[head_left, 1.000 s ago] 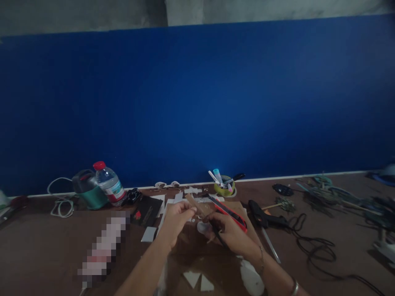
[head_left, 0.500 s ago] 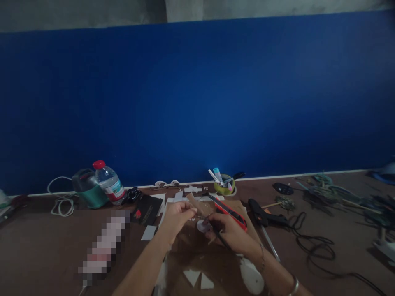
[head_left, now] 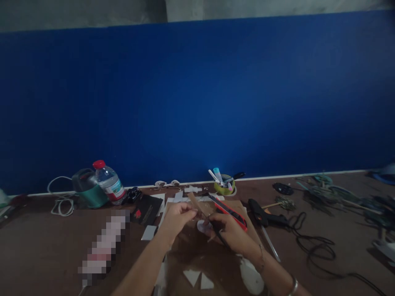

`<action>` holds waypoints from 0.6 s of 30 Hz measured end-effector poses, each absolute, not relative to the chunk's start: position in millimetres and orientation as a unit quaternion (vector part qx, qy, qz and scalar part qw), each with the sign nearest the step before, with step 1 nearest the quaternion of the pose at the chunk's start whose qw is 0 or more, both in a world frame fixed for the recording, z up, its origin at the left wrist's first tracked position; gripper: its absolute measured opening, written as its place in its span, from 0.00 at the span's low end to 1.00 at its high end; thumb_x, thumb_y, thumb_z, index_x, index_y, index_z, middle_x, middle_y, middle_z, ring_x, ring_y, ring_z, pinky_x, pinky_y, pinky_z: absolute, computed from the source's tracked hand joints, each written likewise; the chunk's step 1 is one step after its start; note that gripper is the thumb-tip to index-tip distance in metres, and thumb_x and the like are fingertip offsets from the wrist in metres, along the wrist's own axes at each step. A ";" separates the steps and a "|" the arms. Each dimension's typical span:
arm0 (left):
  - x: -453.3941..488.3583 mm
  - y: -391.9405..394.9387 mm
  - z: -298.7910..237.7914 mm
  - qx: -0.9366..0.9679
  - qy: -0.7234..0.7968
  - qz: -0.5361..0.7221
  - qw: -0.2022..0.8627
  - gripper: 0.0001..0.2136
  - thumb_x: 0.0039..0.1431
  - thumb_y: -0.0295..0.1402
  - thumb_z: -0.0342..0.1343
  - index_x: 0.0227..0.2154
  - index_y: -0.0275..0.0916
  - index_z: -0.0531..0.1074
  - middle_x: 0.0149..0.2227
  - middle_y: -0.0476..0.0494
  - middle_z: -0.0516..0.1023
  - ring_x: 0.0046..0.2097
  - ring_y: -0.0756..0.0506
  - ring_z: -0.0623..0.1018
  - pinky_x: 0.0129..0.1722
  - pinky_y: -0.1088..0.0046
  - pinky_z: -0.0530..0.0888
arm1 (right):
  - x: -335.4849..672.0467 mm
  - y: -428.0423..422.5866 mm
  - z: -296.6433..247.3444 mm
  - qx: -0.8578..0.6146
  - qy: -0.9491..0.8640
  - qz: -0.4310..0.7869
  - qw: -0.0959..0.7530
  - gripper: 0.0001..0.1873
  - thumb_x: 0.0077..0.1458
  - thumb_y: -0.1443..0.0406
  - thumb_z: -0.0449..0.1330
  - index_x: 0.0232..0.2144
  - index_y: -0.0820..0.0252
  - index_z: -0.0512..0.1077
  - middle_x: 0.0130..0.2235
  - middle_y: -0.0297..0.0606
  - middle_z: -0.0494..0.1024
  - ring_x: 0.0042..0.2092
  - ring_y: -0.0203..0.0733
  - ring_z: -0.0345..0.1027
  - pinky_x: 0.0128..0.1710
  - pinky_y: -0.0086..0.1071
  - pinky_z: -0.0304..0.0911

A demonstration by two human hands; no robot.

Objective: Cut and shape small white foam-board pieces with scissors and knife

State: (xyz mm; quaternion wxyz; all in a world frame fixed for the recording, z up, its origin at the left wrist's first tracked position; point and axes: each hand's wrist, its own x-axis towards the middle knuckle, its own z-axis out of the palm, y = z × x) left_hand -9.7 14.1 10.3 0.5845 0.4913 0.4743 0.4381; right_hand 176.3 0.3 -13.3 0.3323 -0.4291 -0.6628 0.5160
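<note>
My left hand (head_left: 182,214) has its thumb and fingers pinched together at a narrow brown strip (head_left: 194,200), which looks like card or paper. Closed around a slim dark tool (head_left: 219,235) is my right hand (head_left: 230,230); the tool's tip points up and left toward the strip, and its exact kind is unclear. A small round whitish piece (head_left: 203,227) shows between the hands, partly behind the right fingers. Just beyond the right hand lies a red and black utility knife (head_left: 231,213). Brown board (head_left: 185,246) is under both hands.
White cut pieces (head_left: 207,282) lie near me. A black glue gun (head_left: 268,216) with its cord is at the right, beside dark tangled stems (head_left: 327,191). Behind stand a green pen holder (head_left: 222,189) and, leftward, a red-capped bottle (head_left: 110,183). A blue panel (head_left: 197,102) closes the back.
The right hand's dark tool has turned slightly, its tip rising toward the brown strip. The strip has shifted a little in the left fingers. The surroundings stay the same.
</note>
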 end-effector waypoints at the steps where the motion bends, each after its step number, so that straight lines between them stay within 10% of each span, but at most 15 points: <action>1: -9.8 14.3 10.4 0.495 0.480 0.437 0.578 0.04 0.45 0.31 0.60 0.23 0.35 0.75 0.26 0.45 0.80 0.31 0.46 0.76 0.35 0.72 0.68 | 176.7 0.5 -14.2 -0.427 -0.665 0.516 0.332 0.16 0.45 0.60 0.65 0.36 0.63 0.77 0.31 0.39 0.79 0.34 0.43 0.71 0.33 0.31 0.65; 18: -10.8 13.5 10.2 0.516 0.468 0.428 0.576 0.06 0.47 0.33 0.60 0.23 0.35 0.74 0.25 0.46 0.79 0.30 0.48 0.74 0.35 0.73 0.67 | 175.2 -3.0 -9.4 -0.407 -0.674 0.516 0.338 0.13 0.46 0.59 0.65 0.33 0.63 0.77 0.32 0.38 0.79 0.35 0.44 0.71 0.35 0.30 0.65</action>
